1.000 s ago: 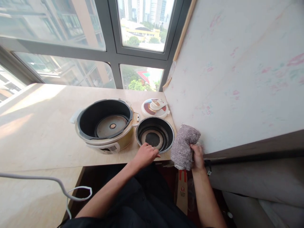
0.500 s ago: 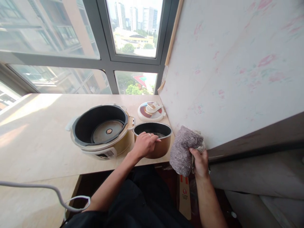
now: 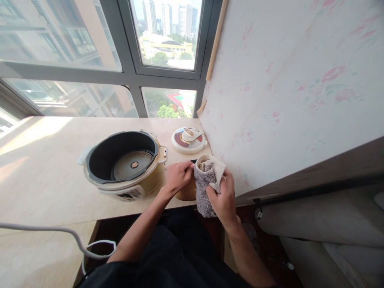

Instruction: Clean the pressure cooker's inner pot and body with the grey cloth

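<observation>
My left hand [image 3: 179, 176] is closed at the near rim of a brown inner pot [image 3: 186, 193], its fingertips right beside a cloth. My right hand [image 3: 223, 197] grips that folded fuzzy grey-purple cloth [image 3: 204, 196], which has a pale beige backing. The cloth lies in front of the pot's right side and hides much of its rim and opening. To the left stands the pressure cooker body [image 3: 132, 186], open-topped, with a dark interior and a metal plate at its bottom. Behind the pot lies the round cooker lid [image 3: 189, 141], with a cream handle on top.
The pale wooden tabletop [image 3: 45, 172] runs to a grey-framed window [image 3: 168, 80] at the back. A floral-papered wall [image 3: 285, 100] borders its right side. A grey cable [image 3: 57, 229] loops at the lower left, near my left forearm.
My right hand has carried the cloth leftward, from beside the wall to the pot's right side. My left hand stays at the pot's rim. The view has shifted slightly.
</observation>
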### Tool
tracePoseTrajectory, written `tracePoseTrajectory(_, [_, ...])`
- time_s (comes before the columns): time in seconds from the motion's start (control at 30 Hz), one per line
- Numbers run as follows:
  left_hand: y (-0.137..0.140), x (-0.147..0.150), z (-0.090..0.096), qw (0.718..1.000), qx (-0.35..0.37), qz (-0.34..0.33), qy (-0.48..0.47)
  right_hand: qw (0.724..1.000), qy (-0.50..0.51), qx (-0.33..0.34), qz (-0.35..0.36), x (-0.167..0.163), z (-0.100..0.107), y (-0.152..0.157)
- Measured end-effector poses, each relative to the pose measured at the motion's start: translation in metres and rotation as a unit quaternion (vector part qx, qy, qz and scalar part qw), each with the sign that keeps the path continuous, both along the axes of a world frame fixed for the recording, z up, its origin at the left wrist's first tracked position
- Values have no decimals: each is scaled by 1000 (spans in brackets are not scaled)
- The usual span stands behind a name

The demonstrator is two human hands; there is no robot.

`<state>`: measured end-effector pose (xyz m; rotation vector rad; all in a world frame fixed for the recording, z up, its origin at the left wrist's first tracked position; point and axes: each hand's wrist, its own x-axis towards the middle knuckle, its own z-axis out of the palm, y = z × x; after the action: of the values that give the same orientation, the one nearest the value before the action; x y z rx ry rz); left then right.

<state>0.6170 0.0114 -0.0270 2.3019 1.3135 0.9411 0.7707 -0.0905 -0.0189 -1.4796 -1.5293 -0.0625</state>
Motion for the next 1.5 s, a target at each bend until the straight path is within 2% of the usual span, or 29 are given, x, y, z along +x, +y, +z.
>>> tracePoseTrajectory(0.1, [-1,-4,0,999,-19,11,-29,999,3,-42,10,10,5,13])
tracePoseTrajectory(0.37, [-5,-17,-6,991,-48,37,-121,977,119,-168,56,43,12,44])
tracePoseTrajectory(0.53, [-9,-24,-15,981,-61,21,-182,965,156,-188,91,66,8,58])
tracePoseTrajectory(0.63, [-10,-30,-20,974,-61,1,-217,964,157,-198,82,83,-3,69])
tracePoseTrajectory(0.73, [-12,-34,-23,966,-65,-22,-248,963,150,-213,64,99,-21,84])
tracePoseTrajectory(0.9, [-15,-38,-25,968,-40,-53,-242,955,188,-223,57,111,-50,105])
tracePoseTrajectory(1.0, [-14,-41,-30,969,-21,-65,-239,951,204,-225,62,111,-51,102])
tracePoseTrajectory(1.1, [-10,-45,-39,963,-15,-69,-259,939,234,-238,83,110,-40,89])
tracePoseTrajectory(1.3, [-1,-48,-51,954,9,-90,-286,889,269,-325,179,109,-17,68])
tracePoseTrajectory(1.43, [3,-46,-52,945,31,-102,-310,856,294,-347,247,105,-11,63])
tracePoseTrajectory(1.5, [3,-45,-51,942,37,-99,-318,837,317,-362,259,104,-11,61])
